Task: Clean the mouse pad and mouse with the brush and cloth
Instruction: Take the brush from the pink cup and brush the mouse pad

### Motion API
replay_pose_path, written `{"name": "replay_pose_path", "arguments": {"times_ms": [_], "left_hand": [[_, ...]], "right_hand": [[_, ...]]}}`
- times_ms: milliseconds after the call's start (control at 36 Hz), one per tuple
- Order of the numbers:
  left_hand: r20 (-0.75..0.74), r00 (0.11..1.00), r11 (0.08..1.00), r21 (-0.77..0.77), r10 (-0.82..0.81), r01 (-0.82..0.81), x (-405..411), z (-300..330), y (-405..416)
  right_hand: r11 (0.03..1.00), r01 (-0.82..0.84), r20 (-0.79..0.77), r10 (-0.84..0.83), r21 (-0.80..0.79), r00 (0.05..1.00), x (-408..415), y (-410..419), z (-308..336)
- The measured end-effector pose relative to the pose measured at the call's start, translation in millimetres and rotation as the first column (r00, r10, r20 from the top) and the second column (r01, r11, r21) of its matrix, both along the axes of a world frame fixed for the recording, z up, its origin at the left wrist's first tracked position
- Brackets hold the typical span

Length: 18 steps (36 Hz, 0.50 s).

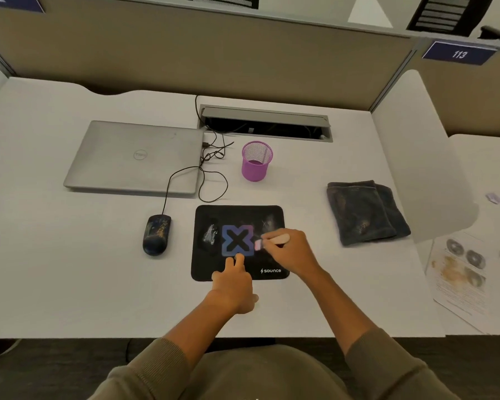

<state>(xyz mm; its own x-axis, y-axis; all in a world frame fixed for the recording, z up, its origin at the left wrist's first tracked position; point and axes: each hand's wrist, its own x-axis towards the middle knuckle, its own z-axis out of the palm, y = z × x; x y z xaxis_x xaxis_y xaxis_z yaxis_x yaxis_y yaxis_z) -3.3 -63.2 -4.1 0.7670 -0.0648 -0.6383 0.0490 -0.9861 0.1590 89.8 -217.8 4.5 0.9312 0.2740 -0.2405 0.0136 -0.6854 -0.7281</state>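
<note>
Pink-tipped brush (272, 241) lies left-right, bristles left.

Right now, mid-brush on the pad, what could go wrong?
1. The white smear on the mouse pad lies left of the brush; strokes could spread it rather than lift it.
2. Debris swept left may land on the mouse beside the pad.
3. The left hand presses only the near edge, so the pad might shift under the right hand.

1. Brush (272, 241) mostly hidden inside right hand (289, 252); bristles blurred.
2. Left hand (231, 287) covers mouse pad (214, 215) near edge.
3. Printed sheet (456, 272) far right: text unreadable.
</note>
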Motion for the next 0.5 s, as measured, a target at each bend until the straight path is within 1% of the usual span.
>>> {"name": "replay_pose_path", "arguments": {"times_ms": [83,139,222,278,333,389,444,500], "left_hand": [[-0.009,1.000,1.000,0.012,-0.010,0.010,0.3,2.5,-0.6],[-0.010,1.000,1.000,0.014,-0.009,0.009,-0.4,3.9,-0.3],[-0.007,1.000,1.000,0.008,-0.006,0.006,-0.7,6.1,0.9],[-0.011,1.000,1.000,0.008,-0.007,0.007,-1.3,7.4,0.4],[-0.019,1.000,1.000,0.016,-0.011,0.011,-1.5,8.5,-1.0],[-0.030,0.999,0.999,0.026,-0.017,0.018,-1.1,10.1,-2.7],[-0.041,0.999,0.999,0.035,-0.024,0.026,-0.3,11.9,-3.9],[-0.045,0.999,0.999,0.038,-0.030,0.032,0.2,12.8,-4.3]], "right_hand": [[0.996,-0.073,-0.059,0.070,-0.042,0.996,2.2,11.9,-6.2],[0.994,-0.029,-0.068,0.022,-0.109,0.997,5.7,7.6,-9.7],[0.979,0.088,-0.041,-0.097,-0.182,0.994,14.3,-6.4,-10.2],[0.982,0.127,-0.050,-0.135,-0.138,0.990,19.0,-9.8,-10.8],[0.994,0.102,-0.062,-0.105,-0.049,0.993,17.0,-0.9,-7.2],[0.999,0.045,-0.046,-0.045,0.005,0.998,10.5,13.8,-3.3],[1.000,-0.026,-0.050,0.026,0.001,0.998,5.4,25.3,-3.0],[0.999,-0.021,-0.074,0.018,-0.045,0.997,6.9,26.3,-6.8]]}}
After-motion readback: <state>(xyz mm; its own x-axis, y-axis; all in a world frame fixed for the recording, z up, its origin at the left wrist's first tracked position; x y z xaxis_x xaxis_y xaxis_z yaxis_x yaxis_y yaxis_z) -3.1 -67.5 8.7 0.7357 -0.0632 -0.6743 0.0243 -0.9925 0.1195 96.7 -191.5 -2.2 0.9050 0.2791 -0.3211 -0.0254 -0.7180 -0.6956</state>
